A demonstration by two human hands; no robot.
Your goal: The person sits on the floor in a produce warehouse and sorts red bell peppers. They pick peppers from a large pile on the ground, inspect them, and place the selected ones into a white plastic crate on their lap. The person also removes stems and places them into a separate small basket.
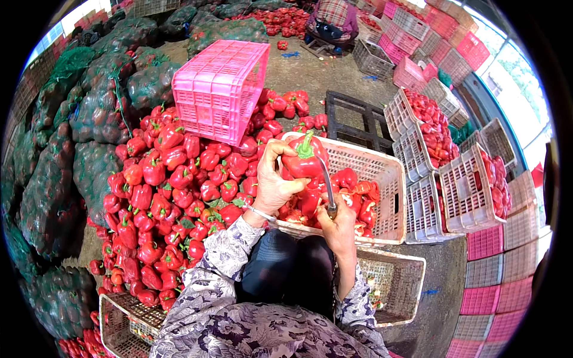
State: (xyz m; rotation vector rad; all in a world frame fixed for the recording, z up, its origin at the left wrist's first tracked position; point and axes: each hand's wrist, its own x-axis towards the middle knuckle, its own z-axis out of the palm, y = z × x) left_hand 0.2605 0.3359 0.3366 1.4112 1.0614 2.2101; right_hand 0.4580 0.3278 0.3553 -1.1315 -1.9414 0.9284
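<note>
My left hand (277, 181) holds a whole red bell pepper (301, 162), its green stem upward, over a pale plastic crate (388, 197). My right hand (338, 223) grips the handle of a curved knife (328, 181), whose tip touches the pepper beside the stem. Cut red peppers (353, 197) lie in the crate below both hands. A large heap of whole red peppers (154, 172) spreads to the left, with a pink plastic crate (210, 94) tilted on its far side.
Green mesh sacks (49, 188) line the left. A black slatted pallet (358, 118) lies ahead. Pepper-filled crates (468, 190) stand at the right. A crate with scraps (414, 291) is by my right side, another (130, 331) at lower left. A person (333, 20) sits far ahead.
</note>
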